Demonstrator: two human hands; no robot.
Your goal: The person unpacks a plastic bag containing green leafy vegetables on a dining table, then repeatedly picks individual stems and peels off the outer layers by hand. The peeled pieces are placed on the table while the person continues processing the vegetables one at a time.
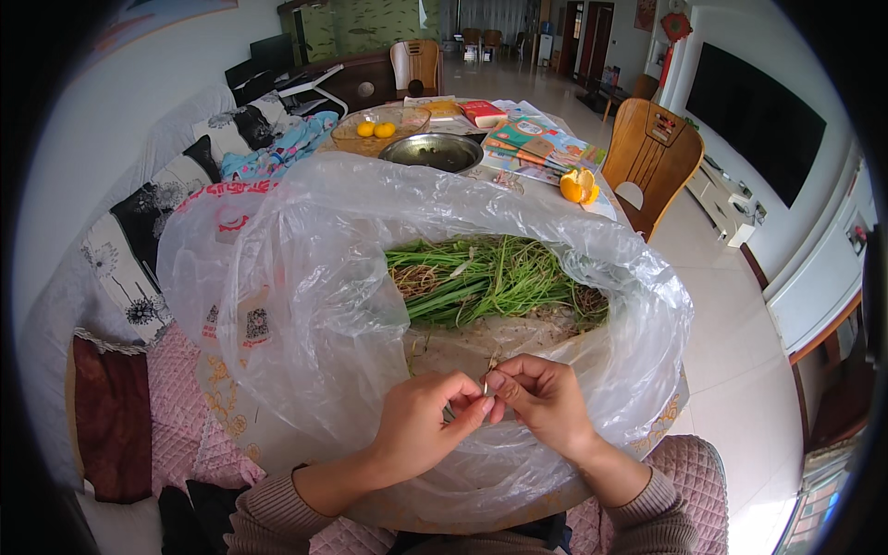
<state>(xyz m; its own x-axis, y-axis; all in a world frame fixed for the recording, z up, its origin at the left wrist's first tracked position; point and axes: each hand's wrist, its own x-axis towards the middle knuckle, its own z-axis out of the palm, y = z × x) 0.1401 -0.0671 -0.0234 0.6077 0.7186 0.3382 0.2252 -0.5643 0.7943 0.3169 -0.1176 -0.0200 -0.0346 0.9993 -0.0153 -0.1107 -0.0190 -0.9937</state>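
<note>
Both hands meet low over the mouth of a large clear plastic bag [312,277]. Between thumb and fingers, my left hand [433,413] pinches the pale, thin stem of a small green plant [485,388]. Touching it from the other side, my right hand [544,402] holds the plant's brownish root end at its fingertips. Beyond them, inside the bag, lies a heap of long green leafy stalks [485,281] with brown roots at both its left and right. Bits of soil and debris lie on the plastic nearer the hands.
Behind the bag on the table [243,423] are a steel bowl [433,152], a glass dish [409,119] with two yellow-orange fruits, books [538,142] and a partly peeled orange [578,186]. A wooden chair [652,156] stands at the right, a sofa with cushions [132,257] at the left.
</note>
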